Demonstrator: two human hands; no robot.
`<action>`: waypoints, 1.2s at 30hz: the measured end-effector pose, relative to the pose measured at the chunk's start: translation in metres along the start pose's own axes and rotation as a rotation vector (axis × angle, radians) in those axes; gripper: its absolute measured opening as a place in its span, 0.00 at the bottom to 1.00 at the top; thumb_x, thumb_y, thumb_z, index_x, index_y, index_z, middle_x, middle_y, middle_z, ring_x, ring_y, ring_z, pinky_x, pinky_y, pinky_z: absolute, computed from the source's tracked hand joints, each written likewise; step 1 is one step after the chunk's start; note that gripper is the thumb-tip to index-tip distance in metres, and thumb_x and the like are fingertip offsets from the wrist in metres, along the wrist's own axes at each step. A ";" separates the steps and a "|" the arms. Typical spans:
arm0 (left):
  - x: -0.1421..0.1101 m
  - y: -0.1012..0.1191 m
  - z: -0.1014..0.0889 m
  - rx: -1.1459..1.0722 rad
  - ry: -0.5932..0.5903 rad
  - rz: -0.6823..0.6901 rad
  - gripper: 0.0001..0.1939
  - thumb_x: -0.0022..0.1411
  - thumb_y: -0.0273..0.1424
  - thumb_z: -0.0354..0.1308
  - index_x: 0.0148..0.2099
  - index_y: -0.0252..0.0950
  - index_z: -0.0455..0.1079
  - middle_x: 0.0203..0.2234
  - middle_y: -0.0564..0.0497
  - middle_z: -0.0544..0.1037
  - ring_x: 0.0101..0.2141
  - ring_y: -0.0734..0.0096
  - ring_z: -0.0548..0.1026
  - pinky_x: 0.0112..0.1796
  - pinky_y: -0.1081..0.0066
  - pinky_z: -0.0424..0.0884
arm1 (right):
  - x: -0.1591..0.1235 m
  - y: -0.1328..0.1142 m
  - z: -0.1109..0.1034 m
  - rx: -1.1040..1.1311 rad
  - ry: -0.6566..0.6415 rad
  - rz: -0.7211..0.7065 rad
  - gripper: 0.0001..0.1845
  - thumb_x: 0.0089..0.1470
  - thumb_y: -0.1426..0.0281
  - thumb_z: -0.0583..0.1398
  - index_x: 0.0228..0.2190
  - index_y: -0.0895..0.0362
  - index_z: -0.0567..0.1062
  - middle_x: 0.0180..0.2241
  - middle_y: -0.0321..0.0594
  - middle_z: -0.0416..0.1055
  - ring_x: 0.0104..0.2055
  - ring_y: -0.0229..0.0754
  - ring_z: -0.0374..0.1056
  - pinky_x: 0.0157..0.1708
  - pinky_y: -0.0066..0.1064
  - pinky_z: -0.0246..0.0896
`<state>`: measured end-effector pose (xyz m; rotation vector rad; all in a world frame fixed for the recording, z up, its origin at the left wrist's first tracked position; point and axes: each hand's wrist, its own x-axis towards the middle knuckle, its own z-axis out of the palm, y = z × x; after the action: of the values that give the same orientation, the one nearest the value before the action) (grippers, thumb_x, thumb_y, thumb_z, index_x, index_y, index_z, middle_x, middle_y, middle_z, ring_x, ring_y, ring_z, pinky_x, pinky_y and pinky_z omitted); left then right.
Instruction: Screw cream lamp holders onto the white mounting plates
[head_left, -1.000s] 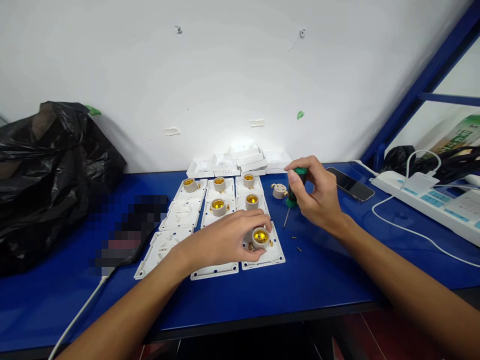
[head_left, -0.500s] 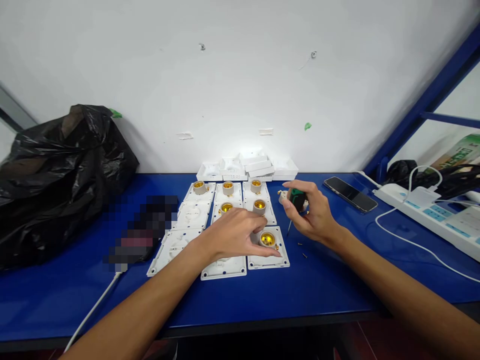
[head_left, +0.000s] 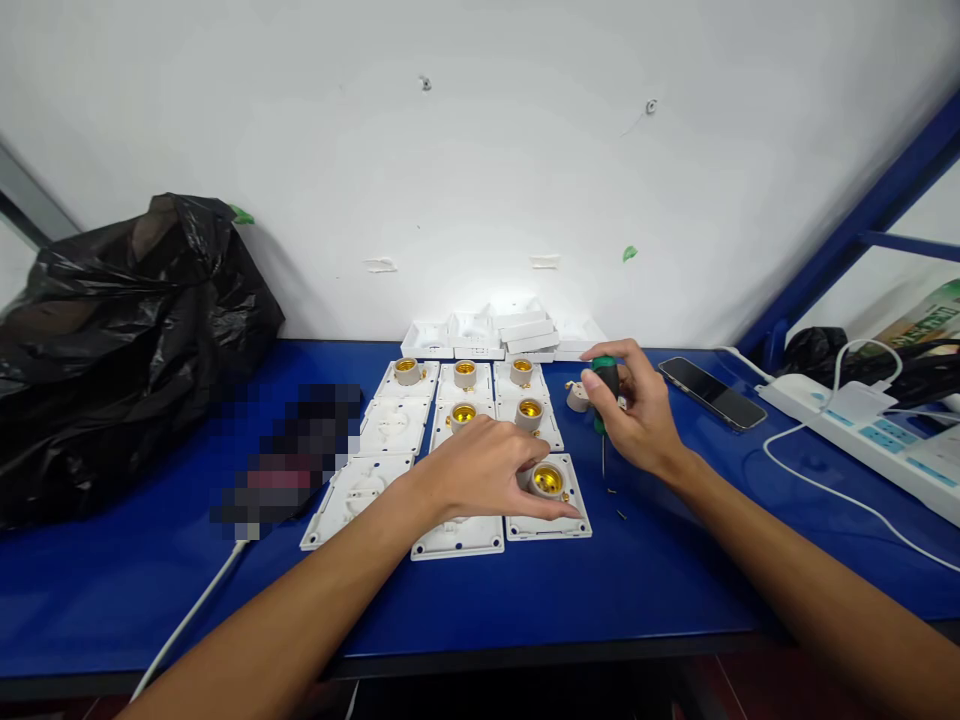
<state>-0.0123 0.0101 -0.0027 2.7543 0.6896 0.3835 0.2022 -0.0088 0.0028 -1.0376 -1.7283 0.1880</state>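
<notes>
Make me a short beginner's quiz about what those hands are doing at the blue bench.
1. Which hand holds the screwdriver?
2. True or false: the large black plastic bag is on the picture's left side.
3. What colour shows inside the round socket beside the left hand?
A) blue
B) gold
C) green

Key:
1. The right hand.
2. True.
3. B.

no readable text, blurred lettering on the packet at far right
</notes>
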 end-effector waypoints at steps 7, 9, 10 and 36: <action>0.001 0.000 0.000 -0.034 0.001 -0.015 0.35 0.59 0.64 0.56 0.23 0.37 0.58 0.17 0.58 0.66 0.19 0.78 0.58 0.24 0.69 0.50 | -0.001 -0.002 -0.001 -0.013 -0.018 -0.047 0.06 0.63 0.67 0.60 0.43 0.52 0.70 0.20 0.25 0.57 0.18 0.32 0.52 0.18 0.28 0.46; 0.001 0.000 0.000 -0.040 0.004 -0.013 0.34 0.59 0.63 0.57 0.23 0.37 0.58 0.17 0.58 0.66 0.19 0.78 0.59 0.24 0.70 0.50 | -0.001 -0.003 -0.001 -0.013 -0.024 -0.071 0.06 0.63 0.68 0.60 0.43 0.52 0.70 0.19 0.24 0.56 0.17 0.31 0.50 0.17 0.28 0.45; 0.001 0.000 0.000 -0.043 0.008 -0.008 0.34 0.59 0.63 0.57 0.23 0.37 0.59 0.17 0.58 0.67 0.19 0.78 0.59 0.25 0.70 0.50 | -0.001 -0.003 -0.001 -0.013 -0.020 -0.081 0.06 0.63 0.69 0.61 0.43 0.52 0.71 0.19 0.23 0.55 0.17 0.31 0.49 0.17 0.28 0.44; 0.001 0.010 0.001 -0.344 0.211 -0.063 0.12 0.66 0.42 0.62 0.43 0.39 0.75 0.27 0.56 0.67 0.29 0.74 0.66 0.31 0.71 0.61 | 0.009 -0.003 0.003 0.342 0.462 -0.004 0.08 0.67 0.63 0.58 0.44 0.49 0.64 0.21 0.26 0.64 0.16 0.33 0.58 0.14 0.27 0.55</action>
<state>-0.0074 0.0020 -0.0004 2.3838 0.6852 0.7138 0.1972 -0.0032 0.0100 -0.7521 -1.2275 0.2131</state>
